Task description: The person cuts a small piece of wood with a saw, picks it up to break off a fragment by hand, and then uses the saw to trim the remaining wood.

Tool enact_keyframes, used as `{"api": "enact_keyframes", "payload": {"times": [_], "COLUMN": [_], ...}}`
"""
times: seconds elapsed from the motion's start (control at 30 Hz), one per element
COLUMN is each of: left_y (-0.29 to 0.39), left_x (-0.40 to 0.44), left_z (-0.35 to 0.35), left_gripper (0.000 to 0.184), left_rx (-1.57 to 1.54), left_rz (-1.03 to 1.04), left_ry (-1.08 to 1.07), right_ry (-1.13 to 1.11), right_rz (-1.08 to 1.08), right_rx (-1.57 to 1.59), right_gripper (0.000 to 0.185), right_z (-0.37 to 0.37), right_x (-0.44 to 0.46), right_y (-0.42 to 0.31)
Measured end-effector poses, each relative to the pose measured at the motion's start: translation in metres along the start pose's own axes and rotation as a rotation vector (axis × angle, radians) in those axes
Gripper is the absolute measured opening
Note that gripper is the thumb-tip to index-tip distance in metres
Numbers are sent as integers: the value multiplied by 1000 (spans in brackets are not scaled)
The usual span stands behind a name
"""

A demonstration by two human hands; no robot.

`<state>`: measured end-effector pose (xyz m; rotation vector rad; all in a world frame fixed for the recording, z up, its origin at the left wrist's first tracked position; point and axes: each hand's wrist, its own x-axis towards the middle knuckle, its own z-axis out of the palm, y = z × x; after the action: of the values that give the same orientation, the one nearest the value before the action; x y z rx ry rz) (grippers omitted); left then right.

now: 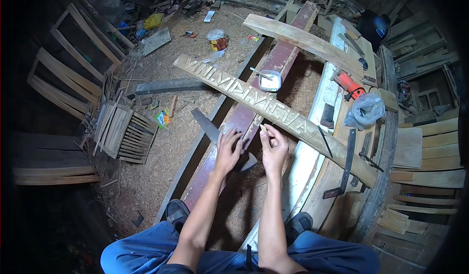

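My left hand [228,151] lies over a handsaw [204,124] on the maroon beam [239,119], its fingers apart and partly covering the blade. The saw's handle end [247,162] shows beside my wrist. My right hand [274,151] pinches a small light piece of wood [264,128] between thumb and fingertips, just short of the long wooden board [337,147]. Raised wooden letters [239,88] run along that board, which lies slantwise across the beams. Behind the letters stands a white plastic tub [269,81] with a stick or brush across it.
To the right are a red power tool [349,84], a clear plastic bag [365,110], a metal square [348,164] and a dark block [328,115]. A curved plank [303,38] crosses farther back. A paint can [217,40] and slatted wood [124,132] stand left. Another person [373,28] is back right.
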<state>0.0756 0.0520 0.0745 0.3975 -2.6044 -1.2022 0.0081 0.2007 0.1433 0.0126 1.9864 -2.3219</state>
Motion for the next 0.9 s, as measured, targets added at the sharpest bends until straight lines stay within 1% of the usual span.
{"api": "enact_keyframes", "payload": {"times": [0.03,0.1,0.13,0.17,0.23,0.27,0.3,0.37,0.4,0.5,0.53,0.57,0.6,0.67,0.77,0.83,0.9], "left_y": [14,45,60,73,107,120,131,153,164,188,200,208,216,227,235,233,230], "left_x": [4,14,18,22,28,30,31,32,33,35,36,34,34,36,35,33,30], "left_z": [-4,-11,-10,-13,-19,-14,-11,-4,1,10,15,20,23,34,52,58,64], "left_gripper": [35,34,34,34,36,33,33,30,26,22,16,16,14,14,15,17,15], "left_rx": [8,-94,-137,-129,-265,-271,-262,-334,-364,-388,-494,-488,-608,-809,-910,-919,-870], "left_rz": [1,6,46,51,97,152,162,181,192,225,206,202,156,86,66,44,19], "left_ry": [-2,-15,31,26,-57,-5,-13,-5,33,-45,-55,-63,-113,-195,-209,-217,-207], "right_ry": [1,-61,-66,-60,-89,-98,-88,-108,-107,-114,-103,-133,-164,-151,-125,-62,-49], "right_rz": [2,-38,-30,-30,-47,-51,-54,-109,-180,-201,-194,-160,-133,-128,-111,-121,-108], "right_rx": [8,-102,-132,-122,-91,-53,-41,-40,-71,-112,-101,-106,-113,-117,-124,-151,-173], "right_gripper": [29,25,22,22,22,22,22,20,20,17,17,16,16,16,18,18,19], "right_z": [-4,-15,-20,-26,-38,-44,-51,-69,-78,-107,-117,-127,-137,-151,-159,-159,-160], "right_x": [1,3,3,4,6,8,10,13,14,15,15,14,15,15,16,15,14], "right_y": [-5,-18,-24,-30,-51,-59,-65,-77,-87,-107,-113,-121,-130,-148,-152,-148,-141]}}
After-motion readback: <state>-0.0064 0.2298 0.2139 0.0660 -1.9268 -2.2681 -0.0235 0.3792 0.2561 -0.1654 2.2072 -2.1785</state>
